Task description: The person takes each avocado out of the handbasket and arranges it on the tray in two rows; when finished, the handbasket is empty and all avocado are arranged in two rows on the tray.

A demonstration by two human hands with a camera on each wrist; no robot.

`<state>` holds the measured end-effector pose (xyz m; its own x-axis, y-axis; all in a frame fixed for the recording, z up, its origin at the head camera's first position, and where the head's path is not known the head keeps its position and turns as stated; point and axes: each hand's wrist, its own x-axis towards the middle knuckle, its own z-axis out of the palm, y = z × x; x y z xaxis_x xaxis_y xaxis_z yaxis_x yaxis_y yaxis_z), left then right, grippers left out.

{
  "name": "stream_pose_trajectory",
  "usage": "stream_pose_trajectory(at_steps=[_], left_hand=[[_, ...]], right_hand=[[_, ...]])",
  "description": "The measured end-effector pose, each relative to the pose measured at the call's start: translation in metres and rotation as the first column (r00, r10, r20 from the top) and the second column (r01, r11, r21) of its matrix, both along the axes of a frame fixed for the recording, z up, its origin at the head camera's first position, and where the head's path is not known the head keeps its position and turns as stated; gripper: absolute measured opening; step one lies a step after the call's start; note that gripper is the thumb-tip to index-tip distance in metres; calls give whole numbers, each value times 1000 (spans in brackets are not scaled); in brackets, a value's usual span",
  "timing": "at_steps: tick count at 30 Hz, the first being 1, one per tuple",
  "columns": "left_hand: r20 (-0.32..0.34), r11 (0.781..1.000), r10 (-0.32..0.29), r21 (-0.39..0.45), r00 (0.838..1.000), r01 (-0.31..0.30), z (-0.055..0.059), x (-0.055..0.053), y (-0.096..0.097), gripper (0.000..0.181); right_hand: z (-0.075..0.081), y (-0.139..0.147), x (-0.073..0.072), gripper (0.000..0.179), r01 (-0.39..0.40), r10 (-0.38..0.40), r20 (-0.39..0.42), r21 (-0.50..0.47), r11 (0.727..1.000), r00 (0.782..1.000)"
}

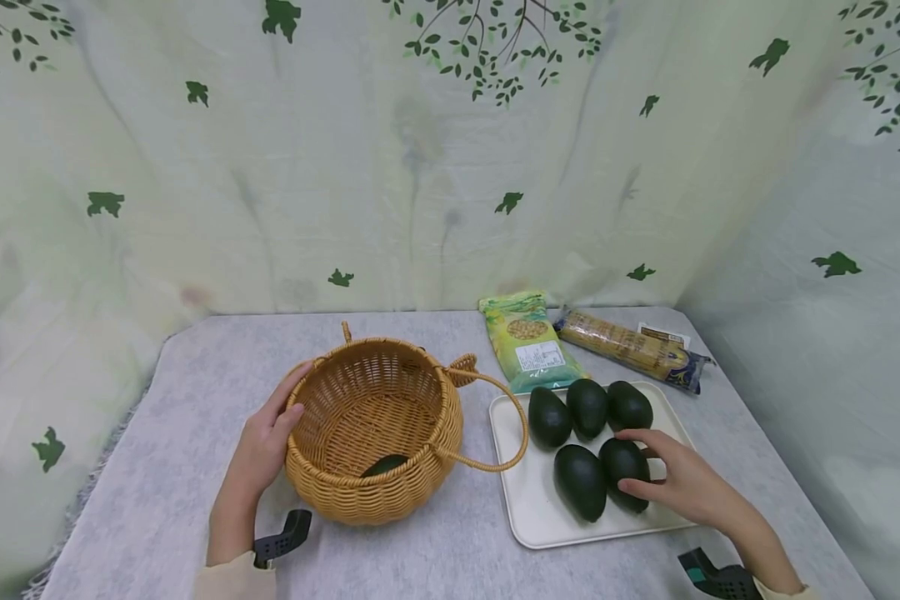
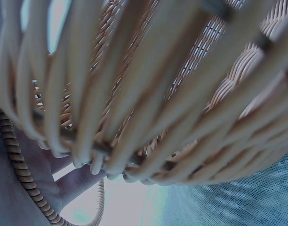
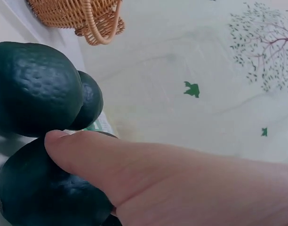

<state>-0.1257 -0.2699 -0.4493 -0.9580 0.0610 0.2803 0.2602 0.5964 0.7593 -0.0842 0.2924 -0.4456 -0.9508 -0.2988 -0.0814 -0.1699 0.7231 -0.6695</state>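
A round wicker basket (image 1: pixel 367 500) tilts toward me on the table, one dark green avocado (image 1: pixel 385 465) partly visible inside it. My left hand (image 1: pixel 265 446) grips the basket's left rim; in the left wrist view the weave (image 2: pixel 134 94) covers much of that hand. On a white tray (image 1: pixel 536 521) to the right lie several dark avocados. My right hand (image 1: pixel 686 483) holds the front right avocado (image 1: pixel 619 471) between thumb and fingers, and it still sits on the tray. In the right wrist view the thumb (image 3: pixel 87 150) presses on that avocado (image 3: pixel 40 188).
Behind the tray lie a green and yellow bag (image 1: pixel 528 337) and a long packet (image 1: pixel 630 346) that looks like dry noodles. The basket's loop handle (image 1: pixel 523 433) hangs over toward the tray's left edge. A leaf-patterned curtain (image 1: pixel 420 167) closes off the back and sides.
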Motion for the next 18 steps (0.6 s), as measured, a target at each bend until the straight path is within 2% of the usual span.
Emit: stream_pose_trajectory(at_steps=[7, 13, 18], left_hand=[[-2, 1000, -5, 1, 1000, 5, 0, 0, 0, 52], [5, 1000, 0, -15, 1000, 1, -1, -1, 0, 51], [4, 1000, -2, -16, 1000, 2, -1, -2, -1, 51]], right_hand=[[-3, -2, 2, 74, 6, -6, 24, -14, 1000, 1000], [-3, -6, 2, 74, 7, -7, 4, 7, 1000, 1000], [-2, -9, 2, 73, 10, -9, 35, -11, 1000, 999]])
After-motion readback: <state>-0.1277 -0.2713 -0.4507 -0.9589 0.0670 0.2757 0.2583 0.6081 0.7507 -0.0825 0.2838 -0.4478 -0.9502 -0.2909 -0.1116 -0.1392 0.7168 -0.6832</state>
